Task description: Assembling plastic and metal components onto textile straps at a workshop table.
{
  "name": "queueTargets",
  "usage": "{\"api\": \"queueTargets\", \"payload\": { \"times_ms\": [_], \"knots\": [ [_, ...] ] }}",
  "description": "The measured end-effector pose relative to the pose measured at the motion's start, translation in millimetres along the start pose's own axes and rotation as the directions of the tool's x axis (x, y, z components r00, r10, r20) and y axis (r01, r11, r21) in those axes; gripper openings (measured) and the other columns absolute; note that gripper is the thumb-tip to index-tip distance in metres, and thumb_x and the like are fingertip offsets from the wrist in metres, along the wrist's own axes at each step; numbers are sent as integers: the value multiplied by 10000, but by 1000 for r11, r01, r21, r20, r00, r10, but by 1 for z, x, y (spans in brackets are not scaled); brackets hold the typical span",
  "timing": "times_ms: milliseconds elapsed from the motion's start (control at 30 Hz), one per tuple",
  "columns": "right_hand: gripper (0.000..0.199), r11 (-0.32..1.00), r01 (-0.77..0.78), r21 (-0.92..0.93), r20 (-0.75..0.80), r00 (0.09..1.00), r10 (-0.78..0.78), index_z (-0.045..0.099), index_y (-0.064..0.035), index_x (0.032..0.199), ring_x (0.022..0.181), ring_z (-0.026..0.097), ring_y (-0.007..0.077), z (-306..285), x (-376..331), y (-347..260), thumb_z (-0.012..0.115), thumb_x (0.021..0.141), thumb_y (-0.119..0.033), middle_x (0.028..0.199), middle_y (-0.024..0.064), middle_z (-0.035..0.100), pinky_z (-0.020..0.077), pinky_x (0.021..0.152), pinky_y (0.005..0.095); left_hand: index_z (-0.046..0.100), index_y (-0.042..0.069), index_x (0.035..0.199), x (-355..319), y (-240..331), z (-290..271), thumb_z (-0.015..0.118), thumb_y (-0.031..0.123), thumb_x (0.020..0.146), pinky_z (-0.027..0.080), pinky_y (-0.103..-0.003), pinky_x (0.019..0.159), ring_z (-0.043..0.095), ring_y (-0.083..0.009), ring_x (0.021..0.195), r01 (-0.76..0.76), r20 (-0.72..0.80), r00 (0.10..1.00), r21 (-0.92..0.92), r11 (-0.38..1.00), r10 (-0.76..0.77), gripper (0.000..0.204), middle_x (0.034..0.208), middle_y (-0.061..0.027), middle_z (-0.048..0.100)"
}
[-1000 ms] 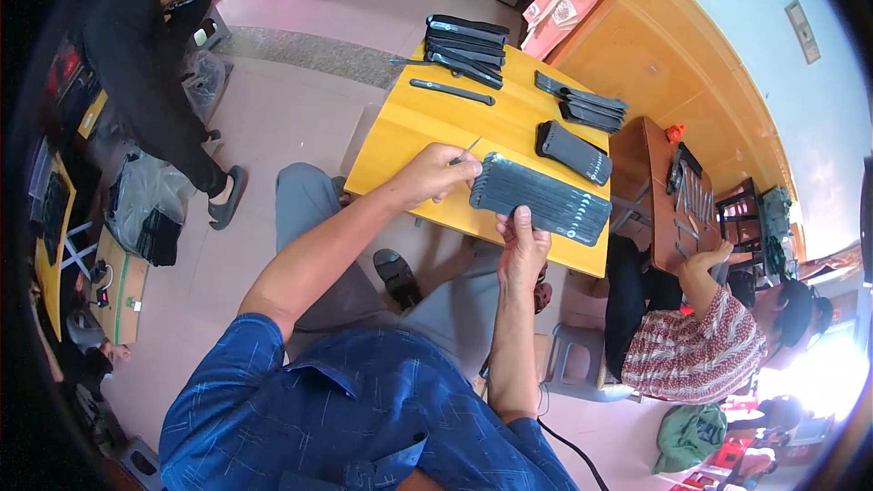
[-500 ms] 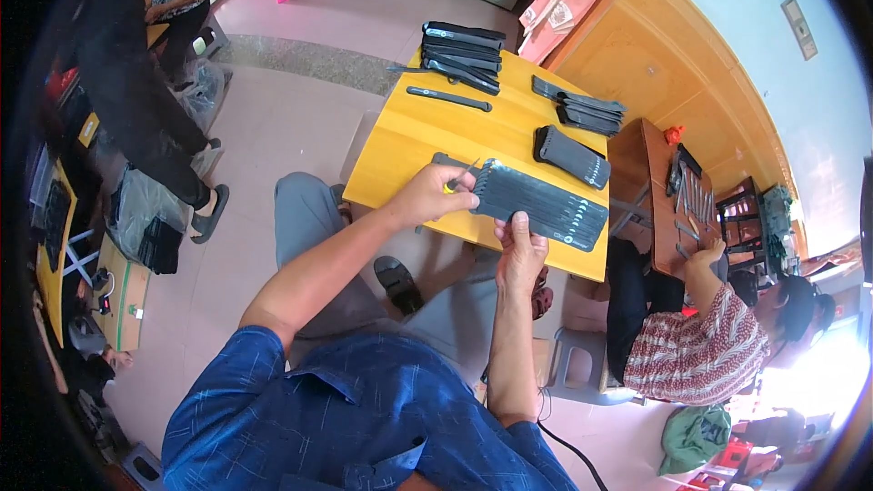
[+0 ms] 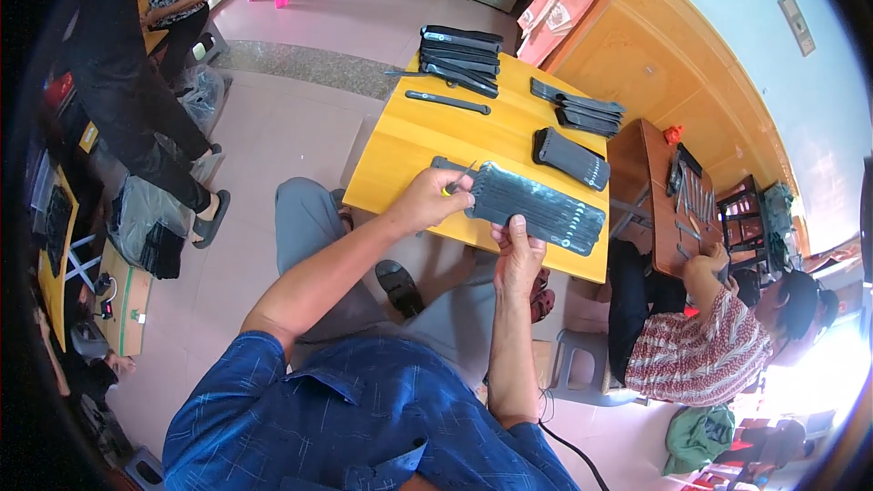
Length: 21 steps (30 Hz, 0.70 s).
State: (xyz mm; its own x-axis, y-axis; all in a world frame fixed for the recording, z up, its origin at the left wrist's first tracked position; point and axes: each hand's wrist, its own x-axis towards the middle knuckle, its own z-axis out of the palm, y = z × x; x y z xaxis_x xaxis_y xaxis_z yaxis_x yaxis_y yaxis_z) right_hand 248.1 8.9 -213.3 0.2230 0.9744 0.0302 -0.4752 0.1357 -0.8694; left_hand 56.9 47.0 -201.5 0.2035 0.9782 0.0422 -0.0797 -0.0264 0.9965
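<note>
Your left grip (image 3: 427,204) is clenched around a thin pointed tool (image 3: 446,190) with some yellow on its handle, the tip angled up and away from your fingers. Your right grip (image 3: 520,259) pinches the lower edge of a dark strip panel (image 3: 546,205), thumb on top; the fingers beneath are mostly hidden. That panel, a row of narrow strips side by side with small pale marks toward its right end, spans from your left grip's fingertips to beyond your right grip. It lies over the near part of the yellow worktop (image 3: 386,159); you cannot tell whether it touches the surface.

Just behind your left grip, a dark piece (image 3: 443,163) shows in part. Farther beyond that grip lies a single dark strip (image 3: 447,102), and past it a tall pile of dark strips (image 3: 461,55). Beyond your right grip and to its right sit a dark stack (image 3: 570,160) and, farther off, a fanned bundle (image 3: 577,109).
</note>
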Motion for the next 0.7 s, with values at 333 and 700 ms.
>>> {"api": "queueTargets", "payload": {
  "times_ms": [333, 700],
  "knots": [
    [295, 997, -13, 73, 21, 1000, 11, 624, -79, 1268, 794, 706, 137, 0, 3, -4, 689, 981, -97, 1056, 50, 726, 584, 602, 237, 645, -9, 1329, -2, 14, 5, 707, 129, 915, 400, -223, 467, 492, -30, 536, 13, 16, 1000, -51, 999, -12, 440, 797, 5, 630],
    [324, 997, 22, 68, 49, 998, -26, 599, -72, 1303, 787, 689, 139, -3, 2, -7, 682, 996, -130, 1072, 54, 707, 575, 594, 240, 721, 28, 1189, 3, 26, -7, 644, 226, 971, 393, -201, 453, 479, -27, 498, -9, -101, 995, -43, 999, 5, 304, 892, -25, 736]
  ]
}}
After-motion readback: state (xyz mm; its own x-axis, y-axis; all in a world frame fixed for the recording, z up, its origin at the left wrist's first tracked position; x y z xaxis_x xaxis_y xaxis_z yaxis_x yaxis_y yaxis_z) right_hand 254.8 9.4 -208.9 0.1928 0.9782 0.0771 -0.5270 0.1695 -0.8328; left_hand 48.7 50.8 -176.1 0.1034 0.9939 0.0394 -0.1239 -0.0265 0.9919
